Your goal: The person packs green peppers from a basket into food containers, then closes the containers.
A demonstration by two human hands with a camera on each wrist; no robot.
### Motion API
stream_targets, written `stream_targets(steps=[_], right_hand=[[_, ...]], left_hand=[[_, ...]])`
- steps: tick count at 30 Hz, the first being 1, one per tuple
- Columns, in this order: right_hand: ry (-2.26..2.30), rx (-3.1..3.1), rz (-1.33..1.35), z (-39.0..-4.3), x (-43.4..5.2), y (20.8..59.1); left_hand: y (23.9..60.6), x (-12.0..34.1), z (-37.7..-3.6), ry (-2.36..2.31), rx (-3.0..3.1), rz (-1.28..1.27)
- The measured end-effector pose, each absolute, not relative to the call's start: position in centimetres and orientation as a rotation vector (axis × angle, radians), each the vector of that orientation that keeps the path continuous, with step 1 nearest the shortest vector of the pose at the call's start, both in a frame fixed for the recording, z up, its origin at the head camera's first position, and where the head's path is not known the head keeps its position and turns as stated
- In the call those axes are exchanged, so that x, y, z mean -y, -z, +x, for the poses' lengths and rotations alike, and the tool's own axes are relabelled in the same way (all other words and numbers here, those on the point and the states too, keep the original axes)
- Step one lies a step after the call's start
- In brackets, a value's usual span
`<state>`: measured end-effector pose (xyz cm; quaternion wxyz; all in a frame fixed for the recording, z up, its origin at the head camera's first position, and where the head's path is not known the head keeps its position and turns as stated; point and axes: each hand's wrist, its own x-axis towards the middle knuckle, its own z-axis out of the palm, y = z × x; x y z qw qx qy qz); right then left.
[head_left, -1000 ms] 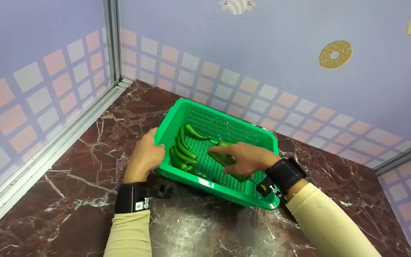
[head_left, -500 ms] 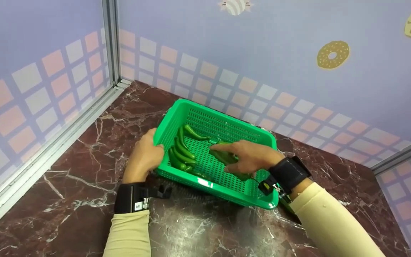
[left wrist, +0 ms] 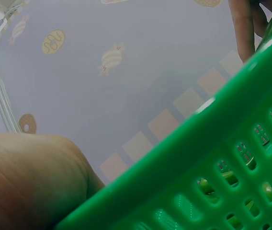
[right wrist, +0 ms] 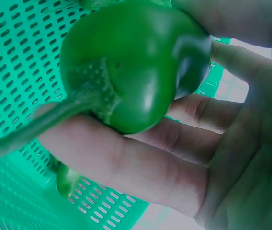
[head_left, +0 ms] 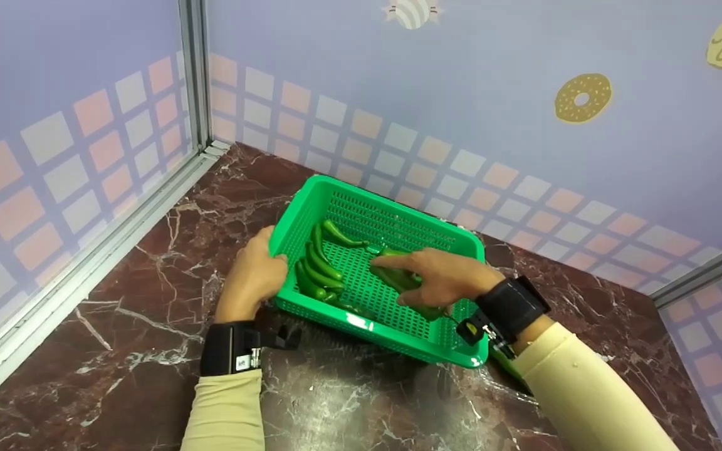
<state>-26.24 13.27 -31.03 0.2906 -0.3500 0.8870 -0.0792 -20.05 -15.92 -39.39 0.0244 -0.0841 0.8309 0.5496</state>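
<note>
A green plastic basket [head_left: 411,347] with slotted walls sits on the table. My left hand [head_left: 253,266] grips its left end, thumb over the rim. Inside, several slim green chili peppers [head_left: 320,266] lie bunched along that end. My right hand [head_left: 439,275] reaches into the basket's right half and holds green peppers [head_left: 392,277]. In the right wrist view, the fingers curl round a glossy green pepper [right wrist: 131,62], its long stem pointing left. Part of the peppers is hidden under the palm. In the left wrist view, the basket's rim crosses diagonally beside the left hand [left wrist: 30,177].
Another green pepper [head_left: 509,369] lies on the table just outside the basket, partly hidden by the right sleeve. The dark red marbled table [head_left: 148,351] runs up to the patterned back wall [head_left: 461,94] and the left wall with its metal frame [head_left: 198,75].
My right hand and forearm have shifted slightly right over the basket, and the pepper outside shows more beside the sleeve. My left hand keeps its grip on the rim.
</note>
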Motion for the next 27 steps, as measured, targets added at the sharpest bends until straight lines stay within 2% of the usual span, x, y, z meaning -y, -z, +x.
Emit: stream_targets(steps=[27], right_hand=[[0.209, -2.34, -0.921, -25.8, -13.71, 30.62]], left_hand=[[39.47, 15.97, -20.1, -1.692, -2.581, -0.244]])
